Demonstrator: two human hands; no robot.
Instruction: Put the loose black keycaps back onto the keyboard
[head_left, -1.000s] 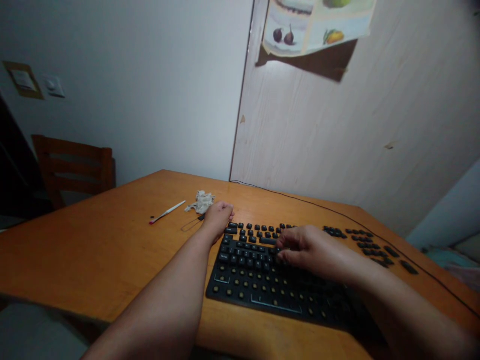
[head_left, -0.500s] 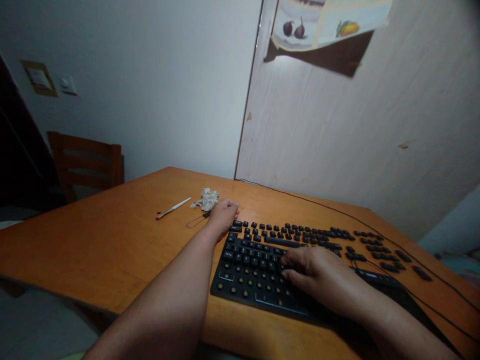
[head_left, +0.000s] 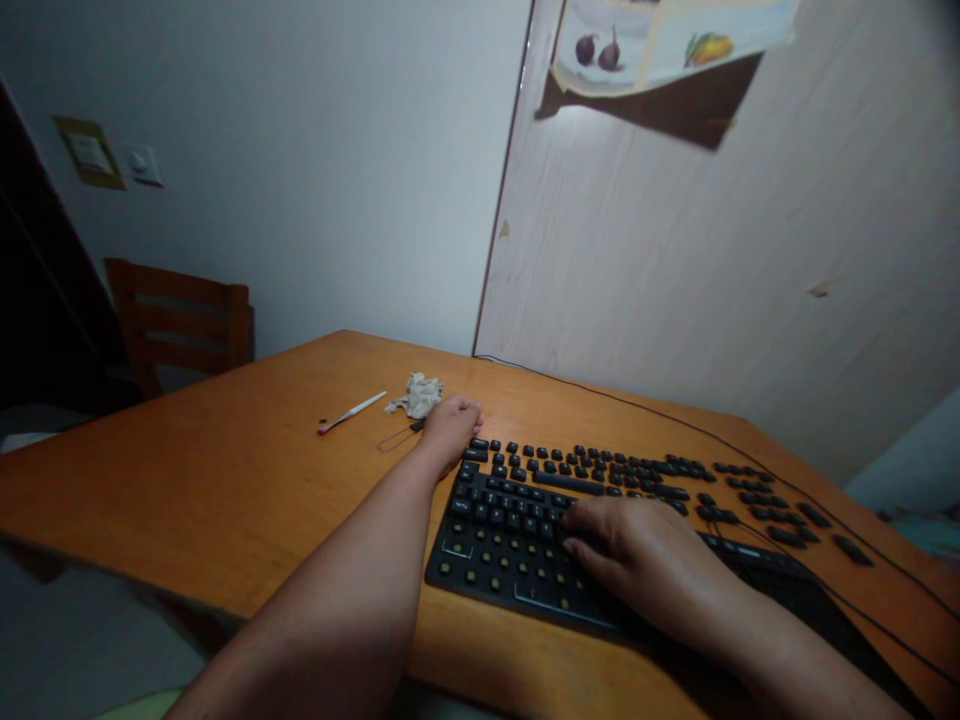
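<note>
While my right hand point(head_left: 637, 545) sits half-pinched at the black keyboard point(head_left: 510, 560) (5 o'clock), I can't tell if it grips anything; left hand point(head_left: 451, 430) curled, same unknown. Near rows bare yellowish stems point(head_left: 471, 576), far rows capped. Orange table point(head_left: 262, 480), loose keycaps point(head_left: 570, 484) at 4, chair point(head_left: 180, 325) at 9.

We look into a room that appears to be in a home, where a slatted wooden chair point(head_left: 180, 322) stands beside a plain wooden table point(head_left: 247, 470). On the pale walls we see a painted fruit picture point(head_left: 667, 45) and, at left, a small yellow-edged frame point(head_left: 90, 153) near a white fitting point(head_left: 144, 165).
</note>
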